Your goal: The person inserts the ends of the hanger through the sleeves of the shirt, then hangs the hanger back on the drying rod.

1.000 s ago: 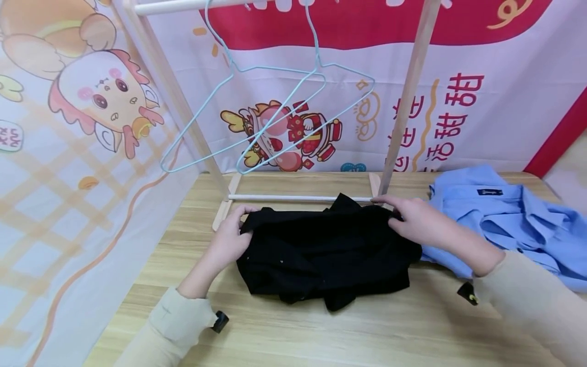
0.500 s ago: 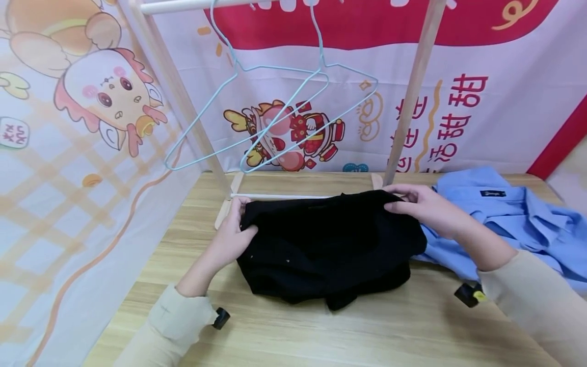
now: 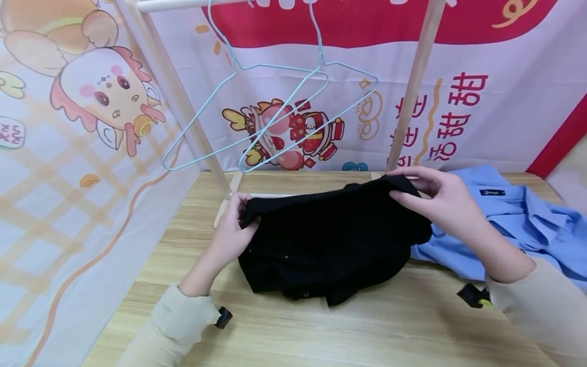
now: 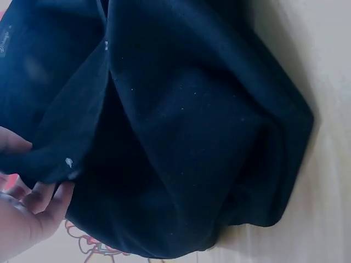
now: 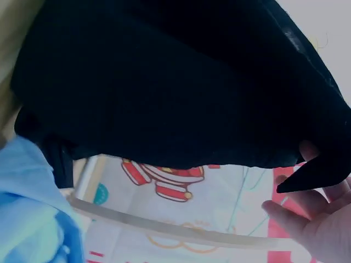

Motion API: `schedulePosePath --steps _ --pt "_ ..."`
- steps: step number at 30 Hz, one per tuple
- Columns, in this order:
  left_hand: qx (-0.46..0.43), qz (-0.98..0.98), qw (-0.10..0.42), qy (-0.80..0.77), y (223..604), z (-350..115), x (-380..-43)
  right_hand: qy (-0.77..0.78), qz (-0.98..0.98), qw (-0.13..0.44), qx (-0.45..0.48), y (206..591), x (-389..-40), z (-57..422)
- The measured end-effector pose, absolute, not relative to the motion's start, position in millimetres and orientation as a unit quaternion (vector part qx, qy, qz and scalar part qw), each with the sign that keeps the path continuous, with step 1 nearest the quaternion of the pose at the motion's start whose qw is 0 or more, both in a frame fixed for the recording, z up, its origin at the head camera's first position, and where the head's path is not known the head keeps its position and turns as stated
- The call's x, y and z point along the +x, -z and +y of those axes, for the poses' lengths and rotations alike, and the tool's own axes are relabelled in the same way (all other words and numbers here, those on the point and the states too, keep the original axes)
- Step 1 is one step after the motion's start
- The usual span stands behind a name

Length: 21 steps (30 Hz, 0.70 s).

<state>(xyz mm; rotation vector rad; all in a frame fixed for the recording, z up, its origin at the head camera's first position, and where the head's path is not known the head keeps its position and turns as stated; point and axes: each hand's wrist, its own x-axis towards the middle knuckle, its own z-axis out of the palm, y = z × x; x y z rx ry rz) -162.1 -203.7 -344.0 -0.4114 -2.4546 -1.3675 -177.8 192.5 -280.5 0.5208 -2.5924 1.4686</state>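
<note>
A black shirt [image 3: 330, 239] is held up by its top edge between my two hands, its lower folds hanging close over the wooden table. My left hand [image 3: 234, 232] pinches the left end of that edge, thumb in front and fingers behind. At the right end, my right hand [image 3: 447, 201] grips the cloth the same way and sits higher. The left wrist view shows a small label [image 4: 4, 41] inside the black cloth and my left fingers at a cloth corner with a pale spot. In the right wrist view, the shirt covers most of the frame.
Behind the shirt stands a wooden rack [image 3: 415, 76] with two light-blue wire hangers [image 3: 234, 66] on its top bar. A blue shirt [image 3: 504, 204] lies crumpled on the table [image 3: 348, 336] at right. Printed cloth [image 3: 114, 204] covers the walls at the left and back.
My right hand has risen and moved right, lifting its end of the black shirt. The left hand has come up slightly, and the top edge is now stretched straighter, slanting up to the right.
</note>
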Motion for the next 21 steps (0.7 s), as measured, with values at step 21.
schedulePosePath --steps 21 --pt "-0.071 -0.864 0.112 0.485 348.6 -216.8 -178.3 -0.409 -0.884 0.040 0.223 334.2 -192.2 171.6"
